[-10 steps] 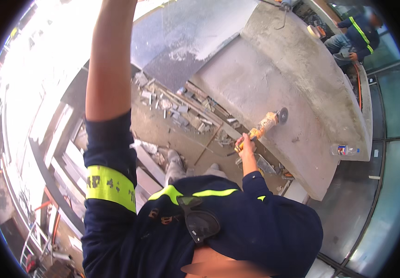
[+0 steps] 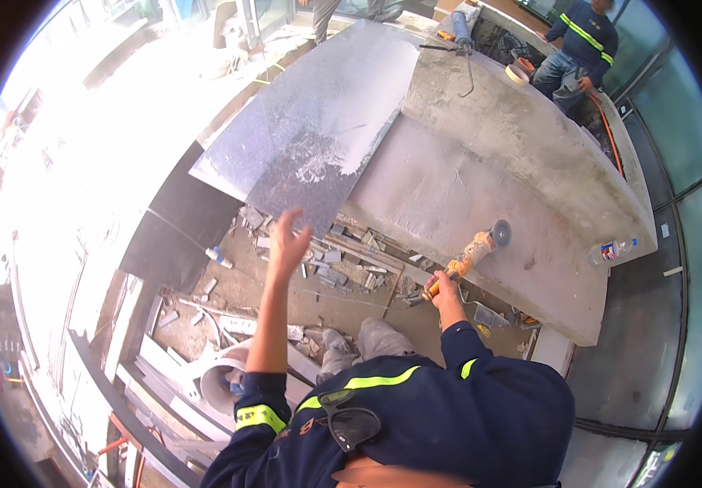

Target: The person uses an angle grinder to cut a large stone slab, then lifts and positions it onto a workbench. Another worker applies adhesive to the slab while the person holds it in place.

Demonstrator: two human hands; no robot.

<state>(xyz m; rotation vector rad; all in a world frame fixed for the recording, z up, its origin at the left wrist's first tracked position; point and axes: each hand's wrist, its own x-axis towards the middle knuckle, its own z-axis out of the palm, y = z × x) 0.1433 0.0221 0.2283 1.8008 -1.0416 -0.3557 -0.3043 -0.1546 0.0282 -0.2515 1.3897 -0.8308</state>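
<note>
My right hand [image 2: 446,291] is closed around the rear handle of a yellow, dust-caked angle grinder [image 2: 471,254]. Its dark disc [image 2: 501,234] points away from me, over the rough grey concrete bench [image 2: 440,187]; whether the disc touches the surface, I cannot tell. Empty and with fingers apart, my left hand [image 2: 287,244] is raised in front of the near edge of a dark stone slab [image 2: 294,175] smeared with pale dust.
Broken stone pieces [image 2: 331,275] litter the ground below the bench. A clear plastic bottle [image 2: 613,250] lies at the bench's right end. Farther back are a caulking gun [image 2: 462,32], a tape roll [image 2: 517,75] and a co-worker [image 2: 583,37]. A white bucket [image 2: 219,386] lies at lower left.
My left arm has come down from high in the view, bringing the hand into sight near the slab. The view has shifted; my right hand still grips the grinder.
</note>
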